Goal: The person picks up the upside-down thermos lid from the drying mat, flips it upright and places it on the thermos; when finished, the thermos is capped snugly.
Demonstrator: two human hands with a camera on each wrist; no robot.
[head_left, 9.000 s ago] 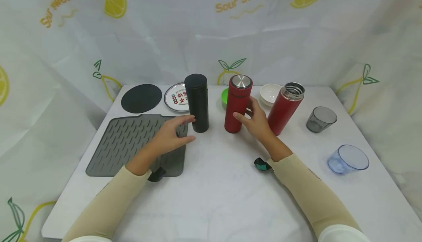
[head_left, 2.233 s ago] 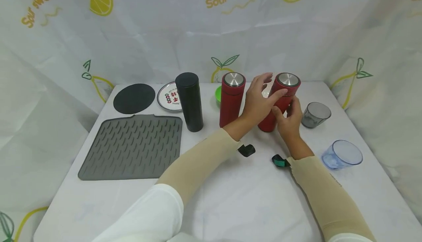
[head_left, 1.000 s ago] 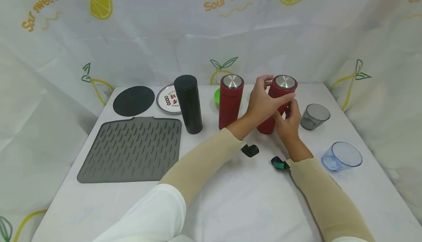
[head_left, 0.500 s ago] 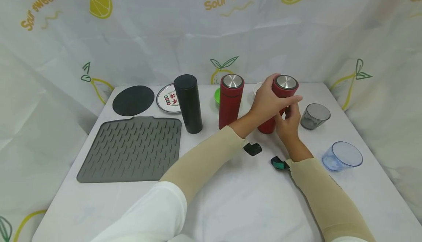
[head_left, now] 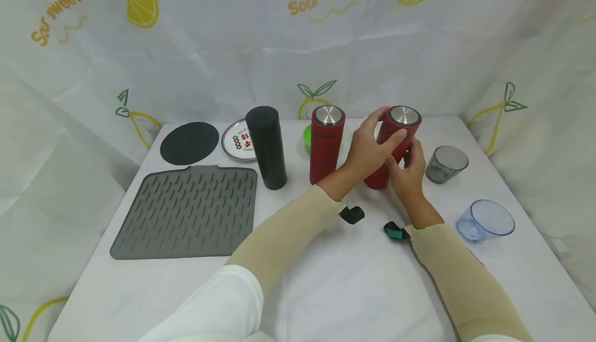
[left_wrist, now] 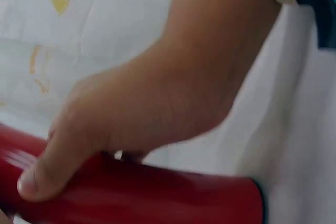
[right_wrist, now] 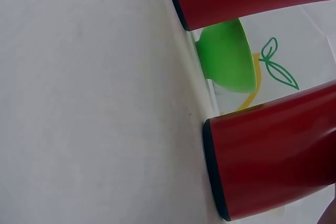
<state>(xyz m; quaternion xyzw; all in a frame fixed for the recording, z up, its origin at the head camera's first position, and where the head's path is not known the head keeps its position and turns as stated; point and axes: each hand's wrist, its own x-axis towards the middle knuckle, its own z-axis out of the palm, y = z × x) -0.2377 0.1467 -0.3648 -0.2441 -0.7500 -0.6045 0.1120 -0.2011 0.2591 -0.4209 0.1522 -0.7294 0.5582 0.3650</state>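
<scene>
My left hand [head_left: 368,150] grips the upper part of the right-hand red thermos [head_left: 381,176], its thumb across the front just below the steel-topped lid [head_left: 404,116]. Lower down, my right hand [head_left: 407,176] holds the body from the right side. In the left wrist view the left hand [left_wrist: 131,108] has its thumb laid over the red thermos [left_wrist: 184,195]. The right wrist view shows the thermos [right_wrist: 273,156] with its dark base at the white tabletop. Another red thermos [head_left: 326,150], lid on, stands left of my left hand.
A black thermos [head_left: 267,148] stands further left, before a round printed plate [head_left: 235,140]. Beside them lie a black disc [head_left: 189,143] and a grey ridged mat [head_left: 186,212]. A green bowl [right_wrist: 226,59] sits behind. To the right are a grey glass [head_left: 445,165] and a blue glass [head_left: 484,221].
Nine seconds ago my right hand held the middle thermos, and the right-hand one was lidless. Since then its lid has come on. In the last half second, my left thumb has swung back left.
</scene>
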